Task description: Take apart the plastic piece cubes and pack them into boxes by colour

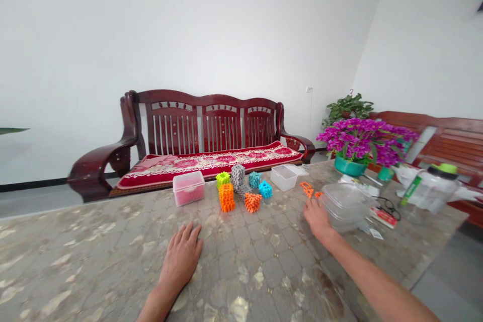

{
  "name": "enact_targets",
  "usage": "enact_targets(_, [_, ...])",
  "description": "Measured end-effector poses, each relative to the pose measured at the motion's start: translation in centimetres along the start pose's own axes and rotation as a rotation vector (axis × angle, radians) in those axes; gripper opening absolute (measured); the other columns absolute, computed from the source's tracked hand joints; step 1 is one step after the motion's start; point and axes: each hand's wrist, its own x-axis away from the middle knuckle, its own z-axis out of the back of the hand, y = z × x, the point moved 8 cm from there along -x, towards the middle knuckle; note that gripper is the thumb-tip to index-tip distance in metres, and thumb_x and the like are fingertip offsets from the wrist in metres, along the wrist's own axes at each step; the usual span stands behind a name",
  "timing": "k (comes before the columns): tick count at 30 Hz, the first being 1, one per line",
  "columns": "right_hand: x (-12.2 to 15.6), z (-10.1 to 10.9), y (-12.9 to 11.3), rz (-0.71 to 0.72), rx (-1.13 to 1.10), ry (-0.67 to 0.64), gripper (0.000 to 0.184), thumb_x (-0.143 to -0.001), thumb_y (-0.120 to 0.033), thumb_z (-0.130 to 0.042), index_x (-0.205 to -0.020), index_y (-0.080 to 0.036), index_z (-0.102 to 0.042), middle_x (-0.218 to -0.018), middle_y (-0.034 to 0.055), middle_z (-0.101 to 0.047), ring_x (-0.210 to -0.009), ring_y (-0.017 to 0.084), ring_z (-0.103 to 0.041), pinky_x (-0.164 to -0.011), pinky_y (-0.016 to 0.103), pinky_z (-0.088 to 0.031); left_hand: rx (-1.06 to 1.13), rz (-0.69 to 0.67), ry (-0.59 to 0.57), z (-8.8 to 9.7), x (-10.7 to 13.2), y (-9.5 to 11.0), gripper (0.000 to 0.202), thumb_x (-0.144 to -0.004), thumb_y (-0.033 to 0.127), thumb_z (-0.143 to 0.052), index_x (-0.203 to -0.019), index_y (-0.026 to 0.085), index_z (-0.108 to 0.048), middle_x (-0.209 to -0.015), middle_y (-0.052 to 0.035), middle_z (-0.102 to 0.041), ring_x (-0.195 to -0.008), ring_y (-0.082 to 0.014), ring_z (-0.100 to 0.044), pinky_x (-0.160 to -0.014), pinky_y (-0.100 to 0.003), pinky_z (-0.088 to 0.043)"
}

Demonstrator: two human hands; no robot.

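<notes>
My left hand (183,250) lies palm down on the patterned tablecloth (230,266), fingers stretched out, holding nothing. My right hand (317,215) reaches across to the right, its fingers apart and low over the cloth. Just beyond its fingertips are small flat orange pieces (307,189); whether a finger touches one is hard to see. In the middle stand knobbly block shapes: an orange column (227,198), a lime-green one (223,179), a tall grey one (237,177), an orange-red one (252,203), a teal one (255,179) and a blue one (265,189).
Left of the blocks sits a lidded clear box (188,188) with pink contents. An open clear box (284,178) stands behind right. Near my right hand are clear containers (345,206), glasses (388,207), a bottle (430,188) and purple flowers (362,136). A wooden bench (211,126) stands beyond.
</notes>
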Motion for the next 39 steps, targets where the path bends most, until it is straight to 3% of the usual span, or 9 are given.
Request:
enact_targets(8, [2.1,2.1,-5.9,0.141,0.025,0.026,0.029,-0.086,-0.001,-0.047,-0.092,-0.018,-0.070,-0.100,0.0106,-0.069,-0.097,0.025,-0.061,-0.082,0.036,-0.050,0.031,0.004,0.025,-0.2,0.1,-0.1,0.042,-0.095,0.025,-0.044,-0.133,0.019,-0.060,-0.144,-0.0118,-0.055,-0.136,-0.0305,-0.047,-0.113,-0.046,-0.035])
enact_targets(15, [8.6,8.1,-12.9,0.653,-0.304,0.472,0.018,-0.093,-0.008,-0.049,-0.086,-0.018,-0.063,-0.103,0.0056,-0.070,-0.094,0.017,-0.062,-0.084,0.029,-0.052,0.140,-0.015,0.014,-0.1,0.0,-0.4,0.041,-0.094,0.024,-0.043,-0.129,0.019,-0.062,-0.140,-0.0097,-0.059,-0.133,-0.0286,-0.050,-0.114,-0.046,-0.037])
enact_targets(19, [12.1,11.0,-13.5,0.922,-0.478,0.602,0.020,-0.096,-0.011,-0.046,-0.100,-0.017,-0.064,-0.108,0.0068,-0.072,-0.103,0.015,-0.062,-0.094,0.029,-0.051,0.374,-0.017,0.061,0.7,-0.2,-0.2,0.040,-0.092,0.024,-0.041,-0.123,0.020,-0.065,-0.133,-0.0089,-0.064,-0.126,-0.0249,-0.057,-0.111,-0.043,-0.043])
enact_targets(22, [13.0,11.4,-12.4,0.950,-0.545,0.583,0.023,-0.095,-0.010,-0.045,-0.105,-0.018,-0.063,-0.108,0.0055,-0.073,-0.104,0.015,-0.063,-0.099,0.032,-0.051,0.606,0.012,0.098,1.5,-0.7,0.6,0.042,-0.092,0.027,-0.037,-0.122,0.017,-0.064,-0.128,-0.0099,-0.067,-0.121,-0.0237,-0.061,-0.109,-0.042,-0.045])
enact_targets(26, [13.0,9.7,-9.8,0.736,-0.668,0.549,0.031,-0.089,-0.006,-0.043,-0.101,-0.025,-0.064,-0.103,0.0021,-0.073,-0.105,0.016,-0.065,-0.100,0.038,-0.051,0.919,0.053,0.103,2.1,-2.2,3.4,0.042,-0.093,0.033,-0.037,-0.122,0.017,-0.063,-0.124,-0.0089,-0.069,-0.116,-0.0234,-0.063,-0.107,-0.042,-0.047])
enact_targets(30, [13.0,6.0,-4.7,-0.034,-0.931,0.655,0.024,-0.087,-0.018,-0.054,-0.108,-0.026,-0.062,-0.102,0.0062,-0.070,-0.098,0.022,-0.066,-0.089,0.040,-0.053,1.205,0.048,0.063,2.1,-3.8,8.0,0.045,-0.096,0.043,-0.035,-0.125,0.018,-0.060,-0.132,-0.0092,-0.065,-0.125,-0.0238,-0.058,-0.111,-0.042,-0.042])
enact_targets(33, [13.4,1.3,-3.8,-0.485,-1.245,0.475,0.054,-0.087,-0.043,-0.060,-0.136,-0.024,-0.048,-0.128,0.0129,-0.063,-0.113,0.027,-0.062,-0.091,0.043,-0.054,1.384,0.022,-0.037,1.6,-4.7,11.8,0.055,-0.097,0.053,-0.034,-0.132,0.017,-0.056,-0.141,-0.0106,-0.058,-0.134,-0.0245,-0.050,-0.116,-0.041,-0.036])
enact_targets(36, [12.8,-2.1,-5.8,-0.640,-1.568,0.203,0.067,-0.092,-0.055,-0.050,-0.150,-0.027,-0.032,-0.150,0.0110,-0.047,-0.128,0.026,-0.055,-0.095,0.041,-0.053,1.582,0.010,-0.144,1.3,-5.2,14.8,0.070,-0.096,0.062,-0.029,-0.144,0.013,-0.045,-0.154,-0.0115,-0.043,-0.146,-0.0254,-0.034,-0.122,-0.043,-0.026])
enact_targets(39, [11.3,-3.2,-6.8,-0.640,-1.731,0.179,0.065,-0.094,-0.059,-0.044,-0.151,-0.030,-0.031,-0.157,0.0044,-0.038,-0.135,0.022,-0.048,-0.099,0.039,-0.051,1.730,0.032,-0.314,0.4,-4.9,17.0,0.075,-0.095,0.067,-0.026,-0.150,0.017,-0.039,-0.160,-0.0049,-0.034,-0.150,-0.0248,-0.023,-0.125,-0.043,-0.017])
